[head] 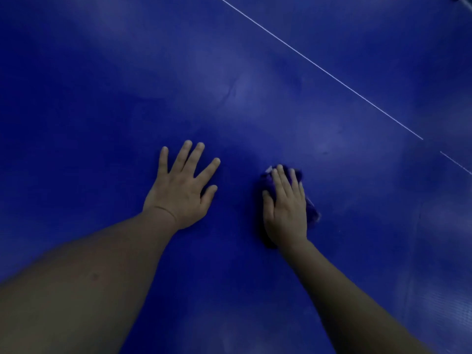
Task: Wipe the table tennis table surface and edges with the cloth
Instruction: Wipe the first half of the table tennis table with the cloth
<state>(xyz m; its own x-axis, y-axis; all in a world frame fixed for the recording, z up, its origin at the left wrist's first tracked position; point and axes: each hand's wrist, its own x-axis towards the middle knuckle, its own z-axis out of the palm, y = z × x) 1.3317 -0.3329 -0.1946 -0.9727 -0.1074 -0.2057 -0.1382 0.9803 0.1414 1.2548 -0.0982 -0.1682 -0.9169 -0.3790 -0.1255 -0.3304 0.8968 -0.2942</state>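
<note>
The blue table tennis table (229, 72) fills the whole view. My left hand (181, 187) lies flat on its surface with the fingers spread and holds nothing. To its right, my right hand (286, 208) presses a bunched purple cloth (310, 210) down onto the table with straight fingers laid over it. The cloth shows around the fingertips, along the hand's right side and as a dark edge on its left; the rest is hidden under the palm.
A thin white line (319, 66) runs diagonally across the table from the top middle down to the right, with a short gap near the right edge. A small pale object (466, 0) sits at the top right corner of the view.
</note>
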